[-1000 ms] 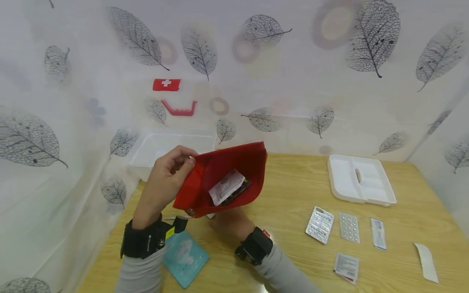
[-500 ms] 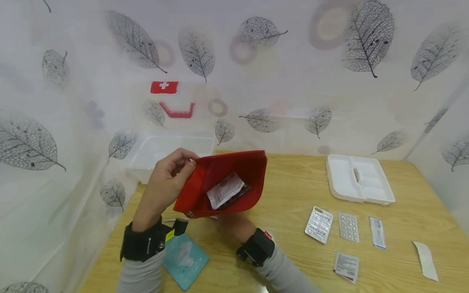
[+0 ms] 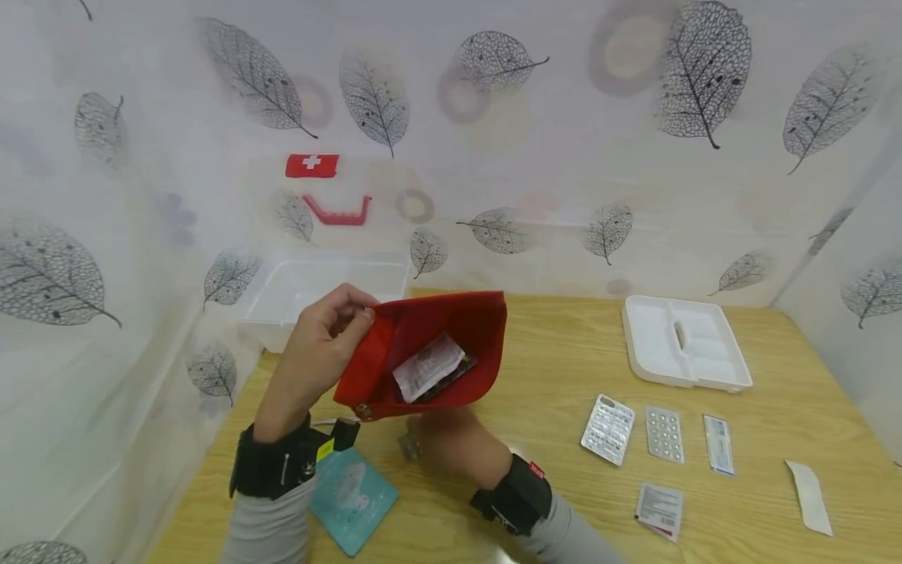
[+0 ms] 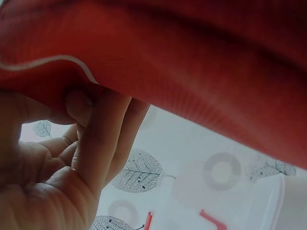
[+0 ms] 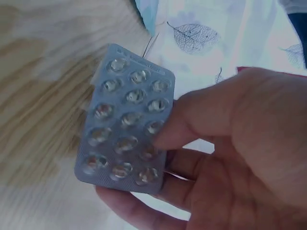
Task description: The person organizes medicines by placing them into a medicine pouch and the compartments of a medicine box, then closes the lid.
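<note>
My left hand [image 3: 320,345] pinches the edge of a red fabric pouch [image 3: 486,337], holding its mouth wide above the table. Inside the pouch lie a pale pink-white sachet [image 3: 430,366] and a dark packet [image 3: 451,381] beneath it. Below the pouch, my right hand [image 3: 461,448] grips a silver blister pack [image 5: 127,120] between thumb and fingers, seen plainly in the right wrist view. From the head camera the pouch hides part of that hand. The left wrist view shows the left fingers [image 4: 103,134] bent up against the red cloth.
A teal packet [image 3: 355,501] lies by the left wrist. To the right are two blister packs [image 3: 608,429] [image 3: 665,433], a slim packet [image 3: 718,444], a sachet [image 3: 660,509] and a white strip [image 3: 809,497]. A white tray [image 3: 662,333] and a clear box [image 3: 275,313] stand farther back.
My right hand has shifted slightly to the right and down beneath the pouch, and the silver blister pack in it now shows. The pouch has tilted a little; the left hand keeps its grip.
</note>
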The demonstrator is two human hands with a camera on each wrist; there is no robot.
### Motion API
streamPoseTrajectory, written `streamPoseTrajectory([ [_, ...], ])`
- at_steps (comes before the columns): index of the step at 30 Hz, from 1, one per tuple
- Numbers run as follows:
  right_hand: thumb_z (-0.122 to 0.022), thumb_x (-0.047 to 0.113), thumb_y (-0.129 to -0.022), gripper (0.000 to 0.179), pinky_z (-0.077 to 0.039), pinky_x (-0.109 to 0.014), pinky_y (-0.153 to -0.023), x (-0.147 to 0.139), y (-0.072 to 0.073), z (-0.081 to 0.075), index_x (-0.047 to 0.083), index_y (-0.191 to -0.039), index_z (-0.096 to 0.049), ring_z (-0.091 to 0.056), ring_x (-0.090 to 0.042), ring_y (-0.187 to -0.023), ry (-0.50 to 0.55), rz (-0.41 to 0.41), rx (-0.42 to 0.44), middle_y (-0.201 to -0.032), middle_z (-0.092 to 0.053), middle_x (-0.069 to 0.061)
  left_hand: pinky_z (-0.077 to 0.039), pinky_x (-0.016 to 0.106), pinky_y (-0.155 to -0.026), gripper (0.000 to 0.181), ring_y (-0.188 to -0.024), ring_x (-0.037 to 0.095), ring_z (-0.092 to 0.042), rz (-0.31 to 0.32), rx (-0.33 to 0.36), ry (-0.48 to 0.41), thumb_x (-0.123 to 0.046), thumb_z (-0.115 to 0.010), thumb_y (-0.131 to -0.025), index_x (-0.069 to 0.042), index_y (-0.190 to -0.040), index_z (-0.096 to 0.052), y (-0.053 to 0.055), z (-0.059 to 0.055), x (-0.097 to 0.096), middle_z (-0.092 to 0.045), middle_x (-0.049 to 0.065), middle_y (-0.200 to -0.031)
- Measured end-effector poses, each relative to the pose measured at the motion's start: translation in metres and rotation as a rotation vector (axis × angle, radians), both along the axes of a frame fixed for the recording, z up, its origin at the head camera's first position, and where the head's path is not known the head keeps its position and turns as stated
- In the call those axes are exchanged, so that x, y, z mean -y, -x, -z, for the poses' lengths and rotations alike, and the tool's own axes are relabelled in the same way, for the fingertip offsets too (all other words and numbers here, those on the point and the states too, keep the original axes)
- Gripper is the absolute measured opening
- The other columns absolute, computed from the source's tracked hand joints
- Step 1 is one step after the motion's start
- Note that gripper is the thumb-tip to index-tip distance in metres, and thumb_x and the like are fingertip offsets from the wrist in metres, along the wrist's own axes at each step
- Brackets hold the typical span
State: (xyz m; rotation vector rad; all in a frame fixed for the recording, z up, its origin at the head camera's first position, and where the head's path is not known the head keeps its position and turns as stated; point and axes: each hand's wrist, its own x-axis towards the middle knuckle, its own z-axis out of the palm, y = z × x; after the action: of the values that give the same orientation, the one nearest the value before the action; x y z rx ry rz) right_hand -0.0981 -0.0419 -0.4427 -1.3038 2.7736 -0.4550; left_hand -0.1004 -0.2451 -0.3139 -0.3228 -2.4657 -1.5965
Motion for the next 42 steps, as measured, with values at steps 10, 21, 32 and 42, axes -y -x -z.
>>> streamPoseTrajectory([
  [10, -0.070, 0.007, -0.088, 0.018, -0.044, -0.018, -0.072, -0.042, -0.028, -0.052, 0.024, -0.093, -0.070, -0.053, 0.002, -0.072, -0.046, -0.184, 0.171, -0.080, -0.061, 0.017, -0.059, 0.031, -0.066, 0.016, -0.080, 0.022, -0.066, -0.007, 0.016, 0.031, -0.012, -0.053, -0.104, -0.006, -0.114, -0.064, 0.002, 0.002, -0.004, -0.068, 0.012, -0.090],
  [21, -0.068, 0.004, -0.092, 0.028, -0.052, -0.016, -0.081, -0.085, -0.046, -0.113, 0.021, -0.113, -0.070, -0.060, 0.000, -0.091, 0.259, -0.186, 0.124, -0.106, -0.068, 0.012, -0.052, 0.027, -0.068, 0.014, -0.079, 0.020, -0.063, -0.012, 0.012, 0.074, -0.011, -0.054, -0.103, -0.007, -0.112, -0.065, 0.000, 0.000, -0.009, -0.068, 0.009, -0.088],
  [32, -0.074, -0.006, -0.085, 0.033, -0.055, -0.020, -0.088, -0.103, -0.032, -0.123, 0.013, -0.111, -0.073, -0.069, -0.011, -0.103, 0.674, -0.076, -0.176, -0.112, -0.071, 0.003, -0.057, 0.031, -0.067, 0.013, -0.080, 0.023, -0.066, 0.050, 0.065, 0.043, -0.011, -0.055, -0.103, -0.008, -0.111, -0.064, -0.008, -0.002, -0.019, -0.070, 0.010, -0.089],
  [42, -0.075, -0.003, -0.087, 0.025, -0.058, -0.028, -0.086, -0.089, -0.015, -0.101, 0.010, -0.108, -0.076, -0.068, -0.013, -0.107, 0.586, 0.013, -0.196, -0.111, -0.072, 0.002, -0.059, 0.034, -0.066, 0.013, -0.078, 0.025, -0.066, 0.112, 0.045, 0.030, -0.008, -0.055, -0.103, -0.010, -0.112, -0.064, -0.011, -0.003, -0.027, -0.070, 0.008, -0.091],
])
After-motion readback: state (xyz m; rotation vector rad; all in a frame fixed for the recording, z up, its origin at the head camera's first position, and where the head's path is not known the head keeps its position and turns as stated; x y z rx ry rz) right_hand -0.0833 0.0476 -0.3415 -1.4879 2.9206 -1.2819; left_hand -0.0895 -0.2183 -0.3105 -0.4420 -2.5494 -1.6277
